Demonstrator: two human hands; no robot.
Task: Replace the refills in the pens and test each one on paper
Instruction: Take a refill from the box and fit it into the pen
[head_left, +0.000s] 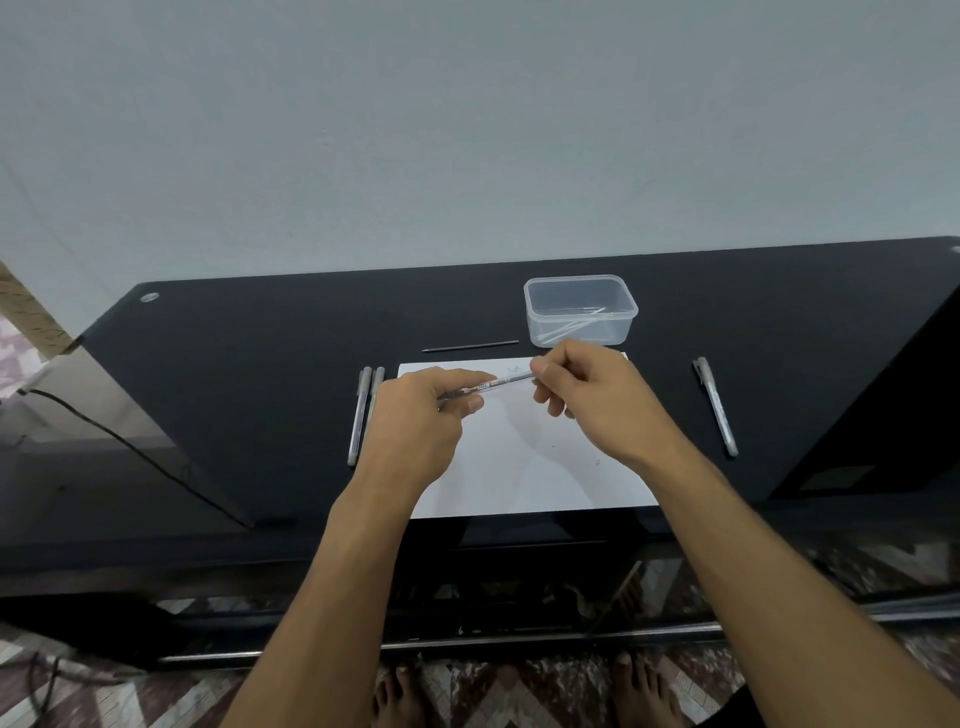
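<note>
Above a white sheet of paper (524, 462) both hands hold one clear pen (498, 383). My left hand (421, 415) grips its lower end, and my right hand (587, 395) pinches its upper end between thumb and fingers. The paper carries a small scribble near its far edge. Two grey pens (363, 410) lie side by side left of the sheet. Another grey pen (717, 405) lies to the right. A thin dark refill (470, 346) rests on the table just beyond the paper.
A clear plastic box (581, 310) holding several thin clear tubes stands behind the paper. The black glossy table (260, 364) backs onto a pale wall. A dark cable (130, 447) runs down at the left. Bare feet stand on the patterned floor (519, 686) below.
</note>
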